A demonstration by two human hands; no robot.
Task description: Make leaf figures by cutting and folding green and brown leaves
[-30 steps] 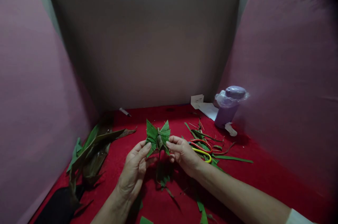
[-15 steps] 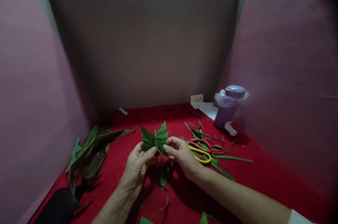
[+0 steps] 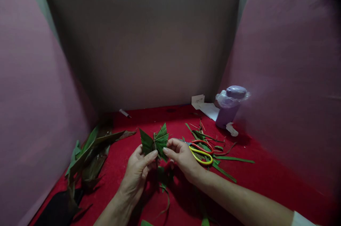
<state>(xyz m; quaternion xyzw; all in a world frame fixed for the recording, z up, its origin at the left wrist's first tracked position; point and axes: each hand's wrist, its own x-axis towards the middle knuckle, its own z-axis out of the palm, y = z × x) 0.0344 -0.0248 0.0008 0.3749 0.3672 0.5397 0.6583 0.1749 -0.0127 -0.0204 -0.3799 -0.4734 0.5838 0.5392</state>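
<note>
A butterfly shape made of green leaf (image 3: 161, 141), with a brown stem-like strip down its middle, is held up over the red cloth. My left hand (image 3: 140, 165) pinches its left wing and lower middle between thumb and fingers. The lower right wing is gripped by my right hand (image 3: 182, 156), thumb in front and fingers behind. Thin light sticks or pins cross the right wing. Just right of my right hand lie scissors (image 3: 204, 152) with one red and one yellow handle loop; their blades are mostly hidden.
Leaf strips and scraps (image 3: 223, 158) lie around the scissors. Large leaves (image 3: 93, 155) are piled at left, above a black object (image 3: 57, 208). At the back are a syringe (image 3: 124, 113), white papers (image 3: 210, 110) and a purple container (image 3: 227, 114) wrapped in plastic. Pink side walls and a grey back panel enclose the red surface.
Both hands and the leaf butterfly have shifted very slightly left, and the butterfly is turned a little. The grip looks the same.
</note>
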